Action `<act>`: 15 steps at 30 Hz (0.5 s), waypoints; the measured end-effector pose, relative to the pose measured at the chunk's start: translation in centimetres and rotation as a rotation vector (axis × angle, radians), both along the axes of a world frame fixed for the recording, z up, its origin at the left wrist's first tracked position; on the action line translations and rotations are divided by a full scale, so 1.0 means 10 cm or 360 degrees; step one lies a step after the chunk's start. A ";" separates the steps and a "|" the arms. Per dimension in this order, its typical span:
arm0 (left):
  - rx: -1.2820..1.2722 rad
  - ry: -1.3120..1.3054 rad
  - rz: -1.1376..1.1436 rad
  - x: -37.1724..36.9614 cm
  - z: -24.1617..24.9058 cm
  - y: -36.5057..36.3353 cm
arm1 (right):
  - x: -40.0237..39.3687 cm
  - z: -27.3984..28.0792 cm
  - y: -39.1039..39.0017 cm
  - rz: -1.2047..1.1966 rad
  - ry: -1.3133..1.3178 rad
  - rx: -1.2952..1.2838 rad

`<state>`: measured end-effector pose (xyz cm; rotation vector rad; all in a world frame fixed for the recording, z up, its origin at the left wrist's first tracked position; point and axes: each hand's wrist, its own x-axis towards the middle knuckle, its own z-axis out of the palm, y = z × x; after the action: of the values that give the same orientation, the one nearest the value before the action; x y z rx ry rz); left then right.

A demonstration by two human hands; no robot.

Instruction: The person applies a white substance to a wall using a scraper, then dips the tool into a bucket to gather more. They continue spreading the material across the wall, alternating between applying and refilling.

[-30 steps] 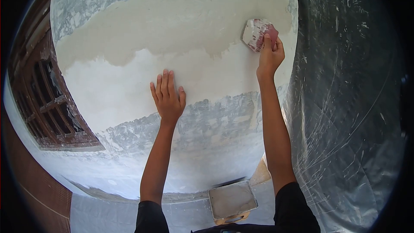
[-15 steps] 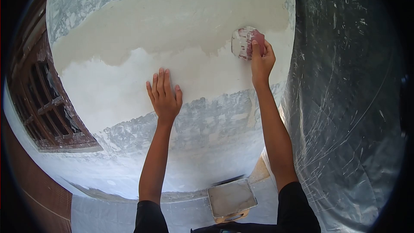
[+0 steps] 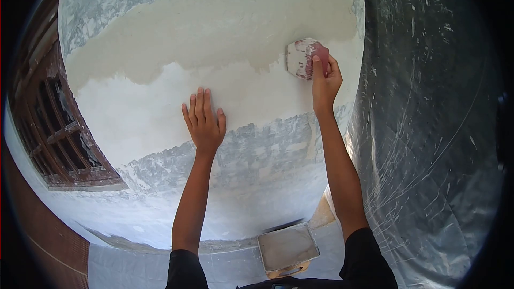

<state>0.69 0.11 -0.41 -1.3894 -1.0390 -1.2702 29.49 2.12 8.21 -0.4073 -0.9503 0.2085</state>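
In the head view, my right hand (image 3: 326, 83) grips a red putty scraper (image 3: 308, 59), its left part smeared with whitish putty. The scraper lies against the wall (image 3: 241, 91), close to the lower border of a damp beige coat of putty (image 3: 225, 21). My left hand (image 3: 204, 123) rests on the dry white band below that coat, fingers stretched out and holding nothing. Under both hands the wall turns to a patchy grey-blue surface.
A rectangular tray of putty (image 3: 288, 247) sits low in front of me, above a sheet-covered floor (image 3: 225, 267). Left is a brown wooden window frame (image 3: 59, 134). A dark, splattered plastic sheet (image 3: 428, 128) hangs to the right.
My right hand and the scraper have moved slightly down along the wall. The left hand stays in about the same place.
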 end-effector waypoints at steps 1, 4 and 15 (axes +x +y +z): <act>0.0004 -0.0007 0.0020 0.01 0.00 -0.01 | 0.01 -0.08 0.08 -0.0293 -0.0250 -0.0185; 0.0007 0.0005 0.0020 0.00 0.01 -0.01 | 0.05 0.01 -0.02 0.0038 0.0293 -0.0127; 0.0017 0.0000 0.0021 -0.01 0.00 0.00 | 0.02 -0.03 -0.07 0.0119 0.0191 -0.0037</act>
<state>0.63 0.13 -0.41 -1.3726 -1.0386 -1.2647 29.72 1.39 7.90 -0.3766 -0.8463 0.3088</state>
